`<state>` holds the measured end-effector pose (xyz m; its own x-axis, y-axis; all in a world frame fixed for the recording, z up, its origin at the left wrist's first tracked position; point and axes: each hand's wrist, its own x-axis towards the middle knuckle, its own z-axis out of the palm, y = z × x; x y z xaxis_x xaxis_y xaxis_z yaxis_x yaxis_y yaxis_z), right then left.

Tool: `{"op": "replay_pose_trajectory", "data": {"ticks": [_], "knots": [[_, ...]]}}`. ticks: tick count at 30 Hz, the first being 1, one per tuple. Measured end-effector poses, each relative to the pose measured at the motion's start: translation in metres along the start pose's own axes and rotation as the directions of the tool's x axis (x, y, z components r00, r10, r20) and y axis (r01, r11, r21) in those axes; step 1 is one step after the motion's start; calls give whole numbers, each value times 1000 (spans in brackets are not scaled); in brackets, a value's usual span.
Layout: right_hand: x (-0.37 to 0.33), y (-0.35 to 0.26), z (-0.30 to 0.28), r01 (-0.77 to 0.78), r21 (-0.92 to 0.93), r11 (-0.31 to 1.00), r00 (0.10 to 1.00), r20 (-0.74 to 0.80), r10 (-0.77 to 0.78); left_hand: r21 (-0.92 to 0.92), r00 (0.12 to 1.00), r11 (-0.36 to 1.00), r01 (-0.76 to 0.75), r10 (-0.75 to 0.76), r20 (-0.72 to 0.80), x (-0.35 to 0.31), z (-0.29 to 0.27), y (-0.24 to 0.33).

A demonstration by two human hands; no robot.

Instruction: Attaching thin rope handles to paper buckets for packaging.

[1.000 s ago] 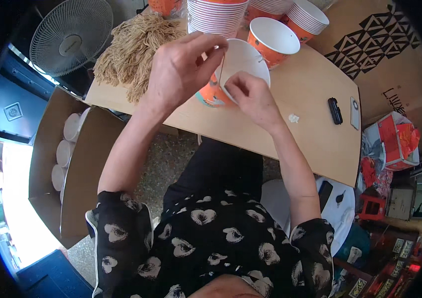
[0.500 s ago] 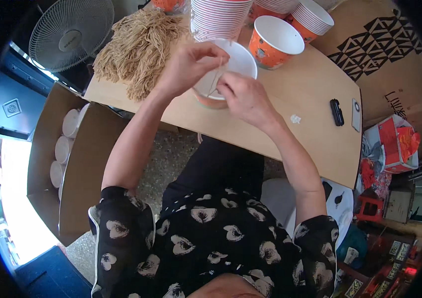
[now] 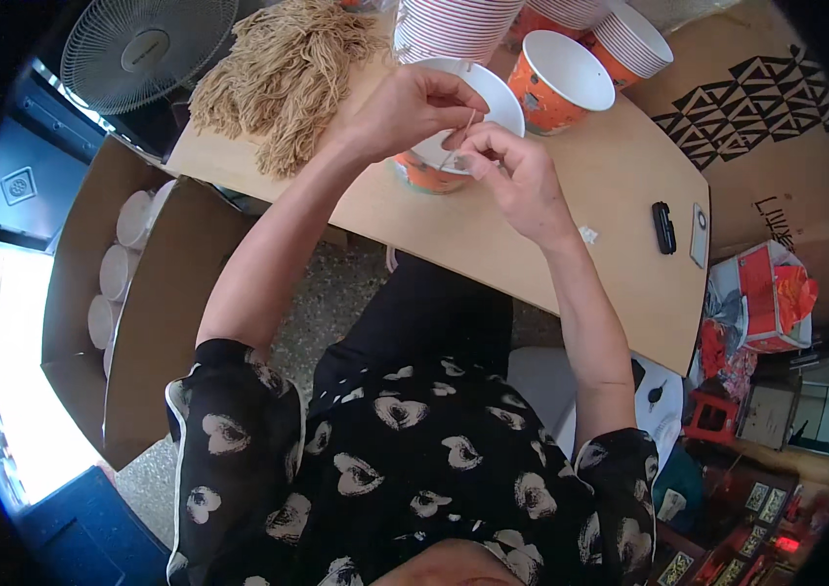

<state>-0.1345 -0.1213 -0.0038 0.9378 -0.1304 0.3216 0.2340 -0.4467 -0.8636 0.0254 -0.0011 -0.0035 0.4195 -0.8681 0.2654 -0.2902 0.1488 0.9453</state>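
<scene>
A paper bucket (image 3: 421,177), orange outside and white within, stands near the table's front edge. Over its mouth my left hand (image 3: 407,115) is closed, pinching a thin tan cord (image 3: 446,160) between thumb and fingers. My right hand (image 3: 524,183), just to the right and slightly lower, pinches the same cord close to the near rim. Whether the cord passes through the bucket's wall is hidden by my fingers. Left of the bucket lies a thick heap of similar tan cords (image 3: 283,83).
Behind the bucket rises a tall stack of nested buckets (image 3: 454,29). Another orange bucket (image 3: 556,88) stands to its right. A black case (image 3: 663,228) and a white scrap (image 3: 587,234) lie at the right. An open cardboard box (image 3: 165,322) holding round white containers stands left, below a fan (image 3: 146,51).
My hands have come closer together over the bucket. My right hand has turned, its fingers now pointing more to the left. The whole view has shifted slightly.
</scene>
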Motion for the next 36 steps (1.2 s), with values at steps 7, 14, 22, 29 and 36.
{"op": "replay_pose_trajectory", "data": {"ticks": [7,14,22,29,36], "knots": [[2,3,5,-29,254,967,998,-46,42,-135,996,987,-86,90,18,-10,-8,-10],[2,-10,5,-126,230,965,991,-3,131,34,978,980,-197,199,-67,-22,-10,13],[6,-5,3,-140,180,974,986,-61,154,752,956,639,-163,292,-40,-43,-13,53],[4,-13,7,-145,168,975,987,-46,155,962,999,270,-32,-25,40,-29,3,25],[1,-14,6,-161,152,975,984,-54,171,857,851,516,12,-455,262,6,-7,32]]}}
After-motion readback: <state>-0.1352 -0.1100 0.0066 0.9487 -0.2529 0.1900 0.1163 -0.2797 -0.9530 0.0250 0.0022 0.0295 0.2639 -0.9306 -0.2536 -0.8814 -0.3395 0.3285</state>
